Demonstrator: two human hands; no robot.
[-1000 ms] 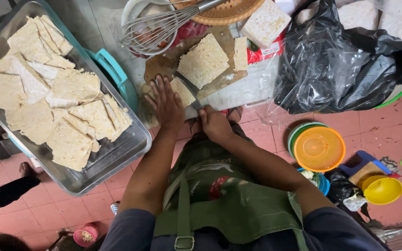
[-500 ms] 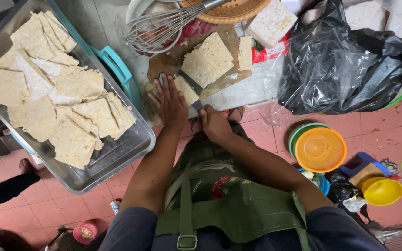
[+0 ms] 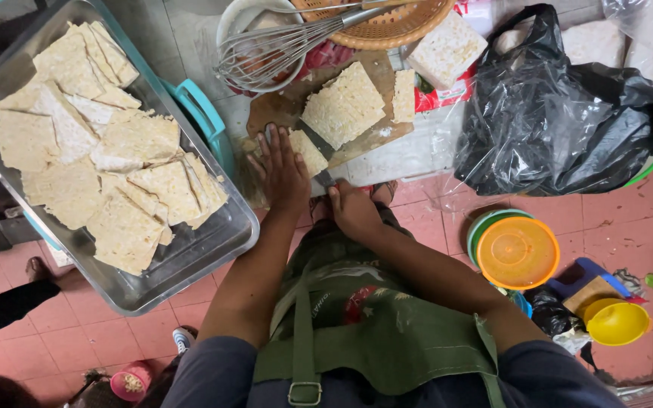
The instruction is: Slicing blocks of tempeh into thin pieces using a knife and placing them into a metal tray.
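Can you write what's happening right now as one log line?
left hand flat on tempeh piece | right hand grips knife | on cutting board | tray of slices at left

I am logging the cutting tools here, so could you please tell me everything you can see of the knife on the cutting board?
The knife lies at a slant across the near edge of the wooden cutting board. Only a short stretch of dark, flat blade shows, running between a small pale block and a larger tempeh slab. The right hand closes around the handle, hiding it. The left hand lies flat beside the blade, on the small block. Its tip cannot be made out.
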